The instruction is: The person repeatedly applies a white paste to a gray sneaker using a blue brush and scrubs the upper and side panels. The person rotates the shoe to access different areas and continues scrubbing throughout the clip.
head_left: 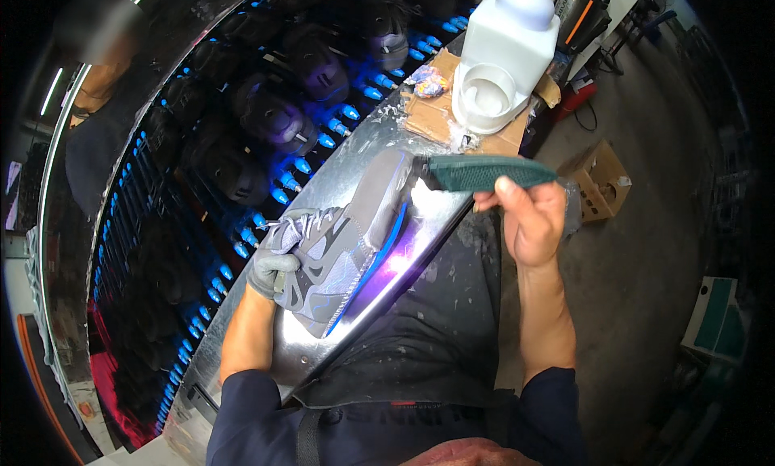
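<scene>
A grey lace-up shoe [339,248] with pale laces and a blue strip along its lower edge lies tilted over the metal bench. My left hand [274,268], in a grey glove, is closed around its laced side. In my bare right hand [529,216], thumb and fingers pinch a brush by its dark green, textured handle [492,174]. The dark brush end points left and reaches the shoe's far end, where I cannot make out whether it touches. A bright white patch beside that end is too washed out to identify.
Blue-tipped pegs [295,179] and dark shoes [278,119] line the rack at left. A white plastic container [504,54] stands on cardboard [432,115] at the bench's far end. An open carton [601,179] sits on the floor at right. A person [101,119] is beyond the rack.
</scene>
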Action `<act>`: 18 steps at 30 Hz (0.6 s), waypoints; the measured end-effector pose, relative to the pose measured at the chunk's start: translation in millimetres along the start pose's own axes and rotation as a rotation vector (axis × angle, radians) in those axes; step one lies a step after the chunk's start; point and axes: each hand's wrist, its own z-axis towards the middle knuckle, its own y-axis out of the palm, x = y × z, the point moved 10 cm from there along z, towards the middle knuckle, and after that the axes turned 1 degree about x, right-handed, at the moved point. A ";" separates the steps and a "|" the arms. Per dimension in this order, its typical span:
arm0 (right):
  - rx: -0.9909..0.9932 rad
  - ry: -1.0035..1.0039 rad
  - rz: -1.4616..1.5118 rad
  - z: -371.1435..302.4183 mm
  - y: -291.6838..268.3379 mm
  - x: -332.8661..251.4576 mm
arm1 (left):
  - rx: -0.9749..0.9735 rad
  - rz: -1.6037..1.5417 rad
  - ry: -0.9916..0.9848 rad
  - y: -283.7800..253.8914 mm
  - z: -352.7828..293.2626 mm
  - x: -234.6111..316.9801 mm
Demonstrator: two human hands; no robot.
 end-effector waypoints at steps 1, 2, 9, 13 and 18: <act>0.004 0.018 -0.014 5.6 -5.3 4.5 | -0.010 0.020 -0.001 1.0 1.0 -0.3; -0.004 0.026 -0.006 9.0 -8.4 8.5 | -0.020 0.041 -0.002 1.8 1.9 -0.7; -0.186 -0.116 -0.065 3.9 18.1 -22.3 | -0.015 0.111 -0.025 -1.1 1.5 0.0; -0.163 -0.209 -0.365 -8.9 29.4 -44.7 | 0.002 0.132 -0.022 1.2 2.5 3.0; -0.275 -0.456 -0.552 -30.2 56.4 -75.0 | 0.003 0.095 -0.029 13.2 6.0 4.3</act>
